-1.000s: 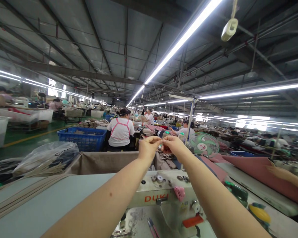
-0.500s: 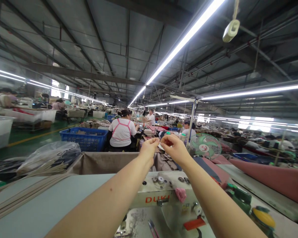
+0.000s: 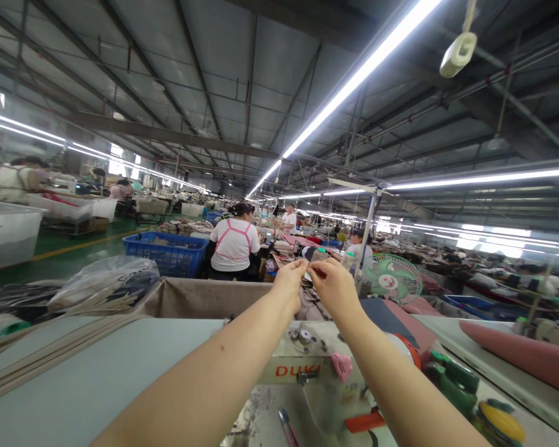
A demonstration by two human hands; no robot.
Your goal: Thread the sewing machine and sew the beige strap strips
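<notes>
Far left of the frame: a clear plastic bag [image 3: 105, 280] of dark pieces, lying behind a run of beige strips [image 3: 51, 354] that cross the pale grey table [image 3: 97, 379] on a slant.

Left of centre, further back: a blue crate [image 3: 168, 251], and beside it a seated co-worker in a white top [image 3: 235, 245], back to us. In front of both, a tan fabric bin [image 3: 200, 298] sits against the table's far edge.

Centre: the left hand [image 3: 292, 284], raised off the table, thumb and forefinger pinched shut; fingertips touching those of the right hand [image 3: 334, 287], pinched likewise. Whatever is held between them is too fine to make out, most likely sewing thread [image 3: 310, 266]; it sits right at the meeting of the fingertips, above the machine. Neither hand is gripping anything else.

Lower centre: cream sewing machine head [image 3: 298, 366], lettered in red, with a pink clip [image 3: 341, 365] on its front; snips [image 3: 285, 424] lie below.

Handling note, as a judgement: work this fine goes best with both pinches kept close together, the strand taut between them, and wrists steady under the strip light.

Right of centre: a green desk fan [image 3: 391, 279]. Far right: a pink fabric roll [image 3: 522, 354], and a yellow thread cone [image 3: 500, 422] at the lower right.
</notes>
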